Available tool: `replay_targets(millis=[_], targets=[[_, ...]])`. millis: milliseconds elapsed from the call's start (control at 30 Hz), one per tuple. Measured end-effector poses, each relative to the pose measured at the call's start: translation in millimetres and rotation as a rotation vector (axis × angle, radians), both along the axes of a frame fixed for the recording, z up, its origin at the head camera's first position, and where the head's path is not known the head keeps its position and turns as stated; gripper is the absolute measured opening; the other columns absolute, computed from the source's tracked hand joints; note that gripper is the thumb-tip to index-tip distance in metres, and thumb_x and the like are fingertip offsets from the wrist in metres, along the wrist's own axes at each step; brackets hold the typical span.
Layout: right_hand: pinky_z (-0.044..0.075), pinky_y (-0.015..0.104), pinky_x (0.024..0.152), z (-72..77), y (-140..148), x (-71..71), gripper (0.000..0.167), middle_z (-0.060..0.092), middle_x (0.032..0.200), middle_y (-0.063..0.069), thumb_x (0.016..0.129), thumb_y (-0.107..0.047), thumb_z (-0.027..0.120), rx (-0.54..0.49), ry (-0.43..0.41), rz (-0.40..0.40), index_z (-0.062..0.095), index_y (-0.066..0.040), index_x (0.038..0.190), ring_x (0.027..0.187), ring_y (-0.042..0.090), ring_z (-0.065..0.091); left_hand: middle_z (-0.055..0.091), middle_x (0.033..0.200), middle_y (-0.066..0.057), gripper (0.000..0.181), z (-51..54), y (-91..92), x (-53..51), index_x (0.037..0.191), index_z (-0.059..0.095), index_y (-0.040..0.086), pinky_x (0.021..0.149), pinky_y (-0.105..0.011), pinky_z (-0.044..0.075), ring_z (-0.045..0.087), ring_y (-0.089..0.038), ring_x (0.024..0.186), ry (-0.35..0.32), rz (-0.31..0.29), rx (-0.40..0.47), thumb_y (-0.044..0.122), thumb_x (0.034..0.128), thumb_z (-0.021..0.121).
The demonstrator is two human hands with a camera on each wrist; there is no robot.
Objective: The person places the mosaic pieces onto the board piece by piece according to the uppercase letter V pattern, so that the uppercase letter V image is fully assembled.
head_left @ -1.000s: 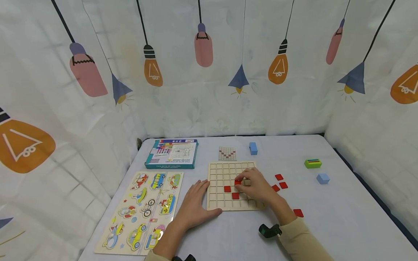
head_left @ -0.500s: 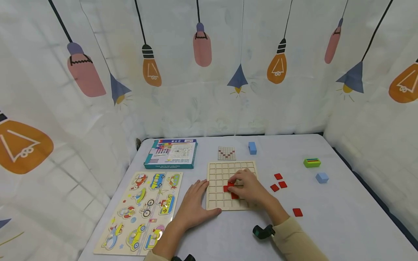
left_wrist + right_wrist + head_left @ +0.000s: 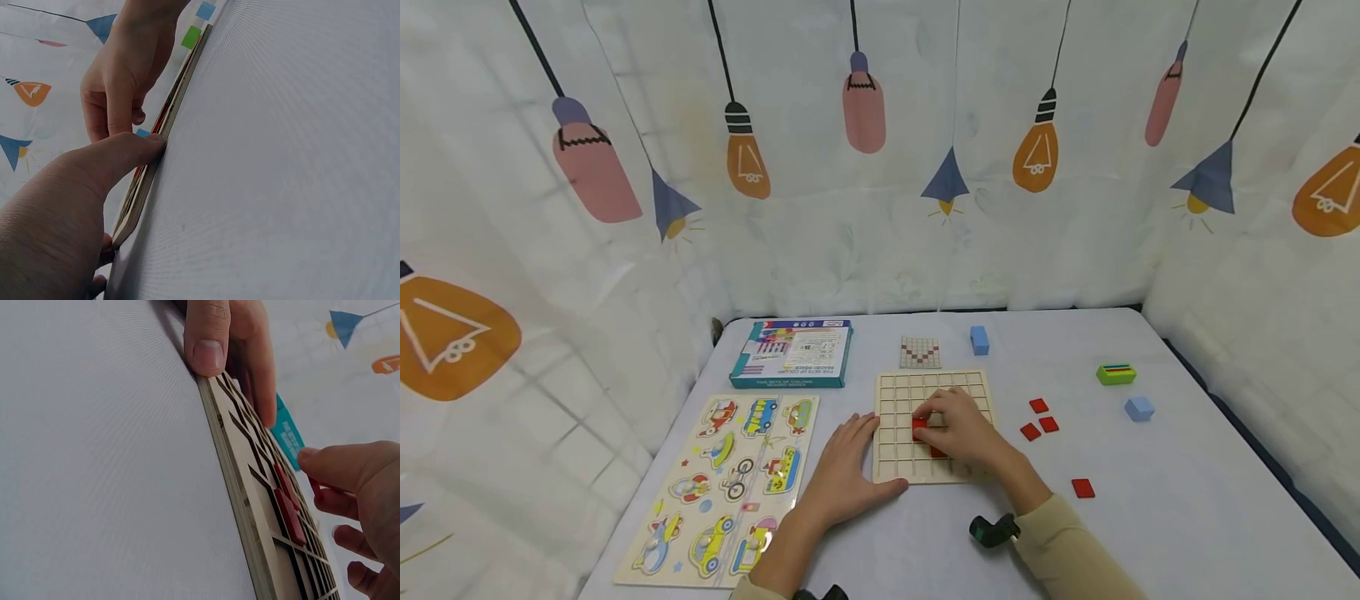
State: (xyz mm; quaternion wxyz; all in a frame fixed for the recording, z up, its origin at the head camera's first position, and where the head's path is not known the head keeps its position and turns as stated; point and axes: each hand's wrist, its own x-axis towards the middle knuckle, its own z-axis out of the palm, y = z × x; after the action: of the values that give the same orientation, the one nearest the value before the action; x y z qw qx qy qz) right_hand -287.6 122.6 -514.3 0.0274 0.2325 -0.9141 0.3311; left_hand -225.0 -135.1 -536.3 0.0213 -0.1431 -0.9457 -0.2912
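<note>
On the white bench point(image 3: 1210, 467) lies a wooden grid board point(image 3: 897, 408), and if it is a clock, 12 is its far side. The right hand point(image 3: 958, 425) is over the middle of the board. Its thumb and pointer finger are close together and pinch one red tile point(image 3: 314, 486). Seen from the right wrist, two more red tiles point(image 3: 289, 519) sit on the board near that hand. The left hand point(image 3: 846, 467) touches the board's edge, with its fingers at 9 o'clock and its thumb at 7. Those fingers are straight, and the thumb sticks out wide.

Three loose red tiles point(image 3: 1048, 424) lie near each other at 3 o'clock, and a lone red tile point(image 3: 1082, 488) is at 4. A small pattern card point(image 3: 921, 353) is at 12 o'clock, and a blue block point(image 3: 980, 340) is at 1. A green block point(image 3: 1116, 375) is between 2 and 3. A light blue block point(image 3: 1139, 409) is at 3, farther out. A flat box point(image 3: 790, 354) is at 10, and a picture board point(image 3: 717, 477) is between 8 and 9.
</note>
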Motion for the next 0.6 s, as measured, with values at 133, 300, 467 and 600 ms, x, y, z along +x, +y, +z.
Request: replay_targets(millis=[133,300,467,600], targets=[[0.049,0.037,0.094,0.8,-6,-3.0,0.021,0.074,0.115,-0.014,0.097,-0.034,0.089,0.004,0.008,0.006,0.083,-0.028,0.116,0.108,0.012,0.052,0.045,0.177,0.0,0.115,0.7,-0.6,0.1,0.169,0.047,0.017,0.14,-0.059,0.027,0.03,-0.03,0.171,0.002,0.001,0.005,0.079,0.0799,0.083],[0.049,0.036,0.091,3.4,-12,-6.0,0.022,0.074,0.114,-0.016,0.098,-0.036,0.087,0.013,0.022,0.003,0.083,-0.028,0.118,0.106,0.012,0.051,0.043,0.178,0.002,0.116,-1.0,-0.4,-0.1,0.171,0.045,0.019,0.14,-0.06,0.027,0.028,-0.029,0.172,-0.011,0.007,0.001,0.081,0.0794,0.082],[0.049,0.039,0.095,7.3,-18,-9.0,0.021,0.074,0.113,-0.014,0.099,-0.034,0.086,0.007,0.03,0.012,0.083,-0.026,0.118,0.108,0.014,0.054,0.041,0.179,0.004,0.116,-0.5,0.1,0.2,0.171,0.044,0.023,0.141,-0.059,0.025,0.026,-0.027,0.173,-0.034,0.018,-0.002,0.083,0.0789,0.08],[0.048,0.038,0.094,5.4,-23,-13.9,0.022,0.074,0.114,-0.014,0.098,-0.035,0.087,0.024,0.027,0.012,0.084,-0.026,0.119,0.106,0.012,0.053,0.043,0.178,0.002,0.115,-0.2,-0.2,0.1,0.17,0.046,0.021,0.139,-0.061,0.028,0.029,-0.029,0.172,-0.012,0.009,0.002,0.083,0.0796,0.08]])
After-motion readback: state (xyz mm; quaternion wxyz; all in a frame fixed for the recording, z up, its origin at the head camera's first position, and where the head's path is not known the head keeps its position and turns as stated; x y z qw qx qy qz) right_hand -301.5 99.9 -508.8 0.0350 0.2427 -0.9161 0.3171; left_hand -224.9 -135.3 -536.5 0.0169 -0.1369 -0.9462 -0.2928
